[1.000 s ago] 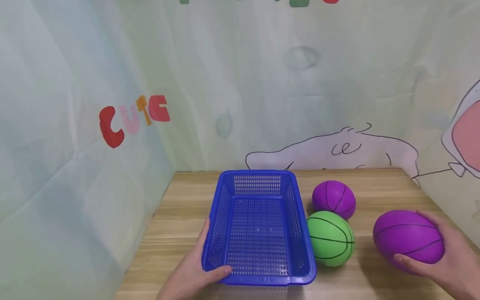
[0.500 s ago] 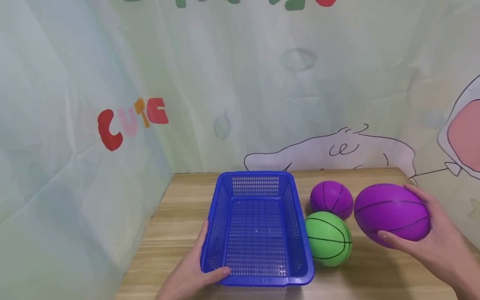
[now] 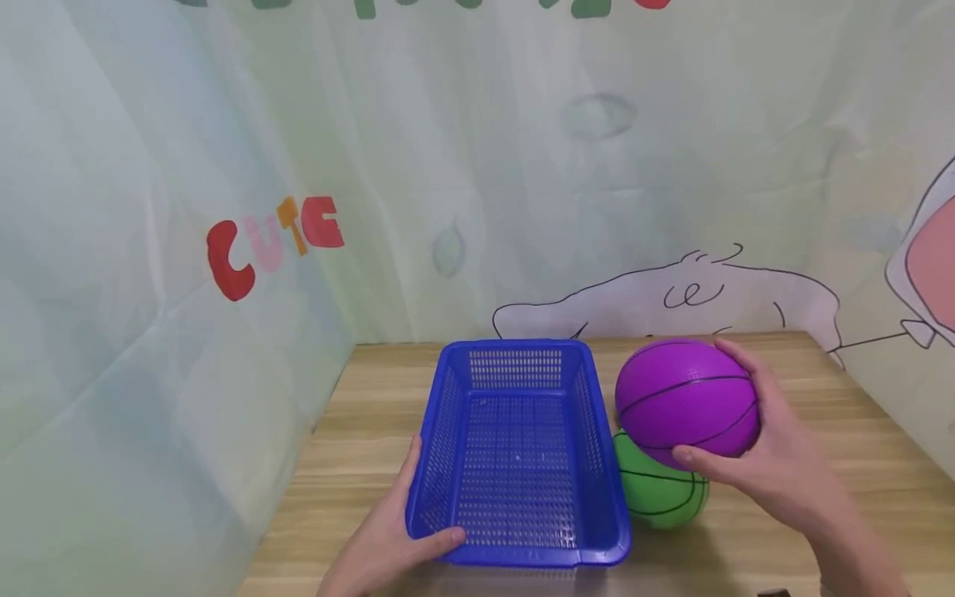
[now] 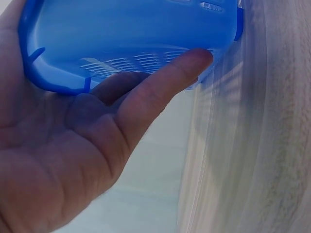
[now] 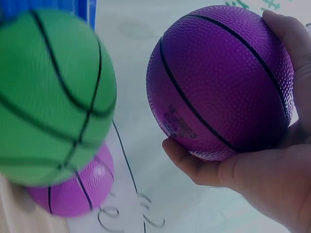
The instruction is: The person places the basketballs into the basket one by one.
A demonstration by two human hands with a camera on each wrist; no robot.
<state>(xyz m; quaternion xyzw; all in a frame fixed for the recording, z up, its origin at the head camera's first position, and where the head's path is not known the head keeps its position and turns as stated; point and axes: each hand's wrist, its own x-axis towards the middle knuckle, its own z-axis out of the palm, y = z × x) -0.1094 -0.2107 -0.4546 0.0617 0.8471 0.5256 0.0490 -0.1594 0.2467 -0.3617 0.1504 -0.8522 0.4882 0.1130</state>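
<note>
A blue plastic basket [image 3: 515, 464] with perforated walls stands on the table. My left hand [image 3: 391, 522] holds its near left corner, thumb over the rim and fingers along the outer wall; in the left wrist view the fingers [image 4: 165, 80] lie against the outside. My right hand [image 3: 776, 448] grips a purple ball [image 3: 686, 398] with black lines, held above the table right of the basket. Below it, a green ball [image 3: 660, 493] sits beside the basket's right wall, partly covered. The right wrist view also shows a second purple ball [image 5: 80, 194] behind the green ball [image 5: 53, 97].
The wooden table [image 3: 828, 431] extends to both sides of the basket. A printed cloth [image 3: 522, 182] with letters and line drawings hangs behind the table and along its sides.
My right hand has lifted the purple ball and carried it left, from the right part of the table to above the green ball. It now hides the second purple ball in the head view.
</note>
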